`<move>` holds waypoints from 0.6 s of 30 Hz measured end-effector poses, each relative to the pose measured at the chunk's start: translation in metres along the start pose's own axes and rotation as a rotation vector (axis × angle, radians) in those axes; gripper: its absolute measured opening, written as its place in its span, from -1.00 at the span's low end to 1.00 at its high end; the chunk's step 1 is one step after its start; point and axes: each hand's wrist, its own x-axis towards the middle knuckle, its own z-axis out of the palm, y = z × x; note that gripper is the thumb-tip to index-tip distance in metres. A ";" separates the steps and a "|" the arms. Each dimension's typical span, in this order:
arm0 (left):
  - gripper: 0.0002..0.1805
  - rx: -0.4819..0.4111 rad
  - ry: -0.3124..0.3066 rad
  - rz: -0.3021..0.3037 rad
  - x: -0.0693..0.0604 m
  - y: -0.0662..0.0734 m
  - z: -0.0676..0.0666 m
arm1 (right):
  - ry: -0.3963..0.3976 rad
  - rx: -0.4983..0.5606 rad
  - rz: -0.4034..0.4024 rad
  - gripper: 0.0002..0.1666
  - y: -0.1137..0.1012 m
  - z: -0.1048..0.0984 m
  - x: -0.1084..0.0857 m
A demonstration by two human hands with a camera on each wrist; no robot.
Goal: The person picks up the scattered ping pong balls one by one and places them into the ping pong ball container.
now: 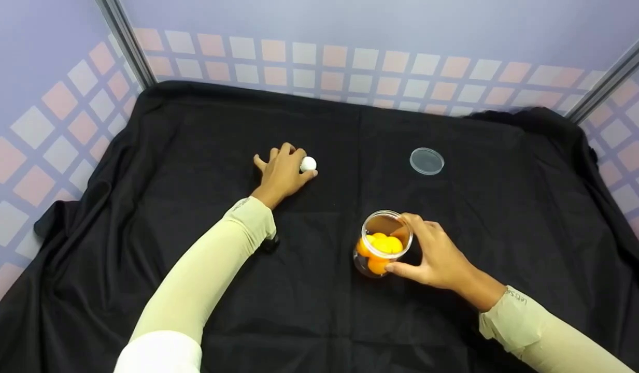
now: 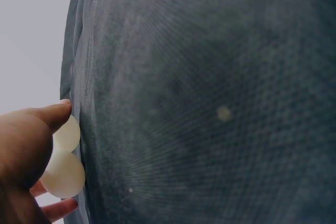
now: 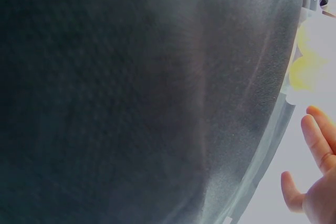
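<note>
A white ping-pong ball (image 1: 309, 164) shows between the thumb and fingers of my left hand (image 1: 283, 173), low over the black cloth. In the left wrist view two white balls (image 2: 64, 174) sit side by side within that hand's curled grasp. My right hand (image 1: 437, 256) holds a clear open jar (image 1: 365, 259) from its right side, thumb in front and fingers behind the rim. Several orange balls (image 1: 384, 244) lie inside it. The right wrist view shows the fingers (image 3: 317, 140) close to the overexposed jar, so the contact there is unclear.
A clear round lid (image 1: 427, 161) lies flat on the cloth, beyond the jar to the right. Black cloth (image 1: 309, 290) with folds at its sides covers the table. Patterned panels (image 1: 345, 62) stand behind and at both sides, joined by metal posts (image 1: 127, 44).
</note>
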 end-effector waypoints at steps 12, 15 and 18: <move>-0.49 0.000 0.005 0.016 -0.001 0.003 -0.001 | 0.010 -0.002 -0.006 -0.02 0.001 0.000 0.000; -0.48 0.001 0.003 0.014 -0.001 0.005 -0.001 | 0.010 -0.003 -0.009 -0.02 0.001 0.000 0.000; -0.48 0.002 0.003 0.019 -0.003 0.007 -0.003 | 0.005 -0.004 -0.006 -0.02 0.000 0.000 0.000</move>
